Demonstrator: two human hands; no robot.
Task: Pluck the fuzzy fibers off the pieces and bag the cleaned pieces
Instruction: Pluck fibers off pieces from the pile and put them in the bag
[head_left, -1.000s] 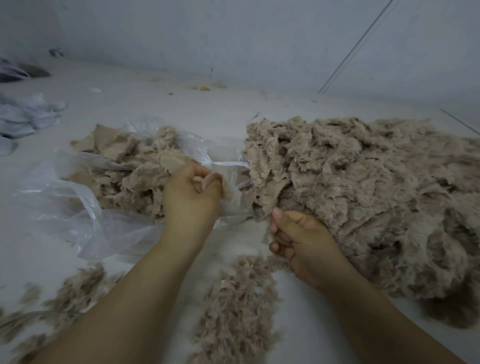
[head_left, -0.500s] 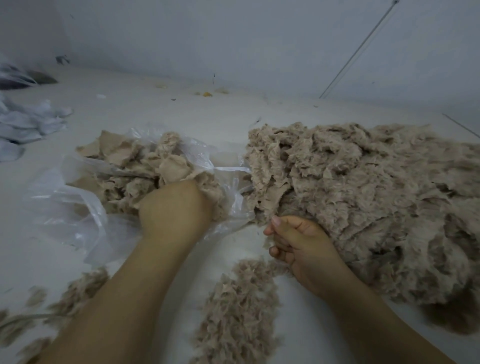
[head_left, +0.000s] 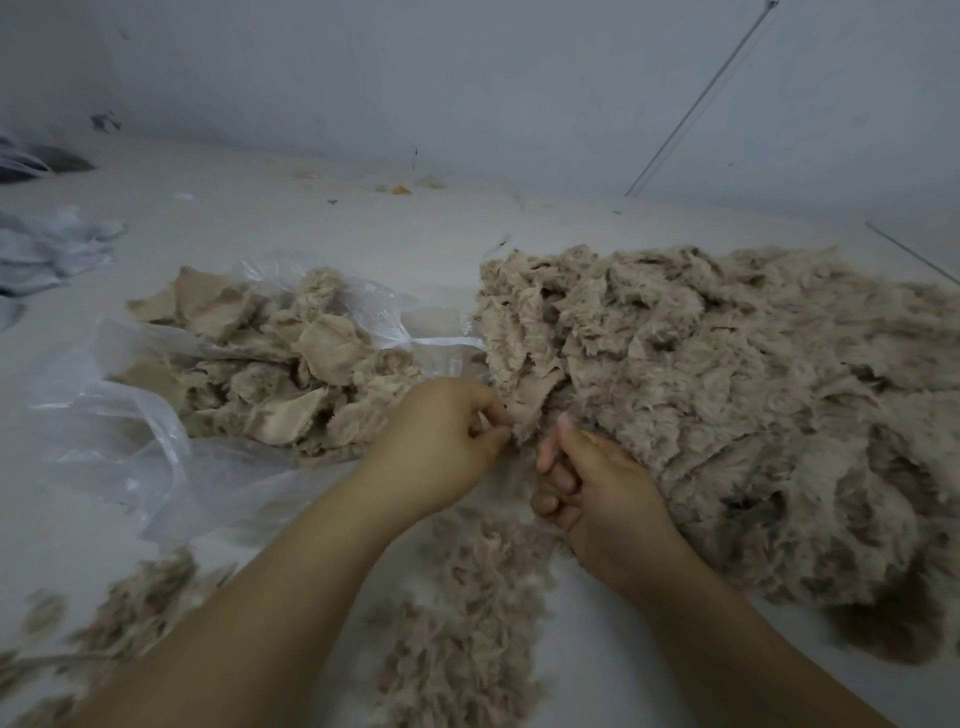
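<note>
Left hand (head_left: 447, 441) pinches the near edge of the fuzzy pile (head_left: 727, 405); right hand (head_left: 597, 493), fingers curled, just beside it, grip unclear.

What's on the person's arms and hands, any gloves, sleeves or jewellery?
Nothing worn in view. Left hand and right hand are bare, no gloves, rings or watch. Both forearms are bare to the frame's bottom edge, so no sleeve shows. No markings visible.

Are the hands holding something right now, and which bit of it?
The left hand pinches the near edge of a fuzzy piece at the front of the big pile. The right hand is curled beside it; what its grip holds cannot be told.
</note>
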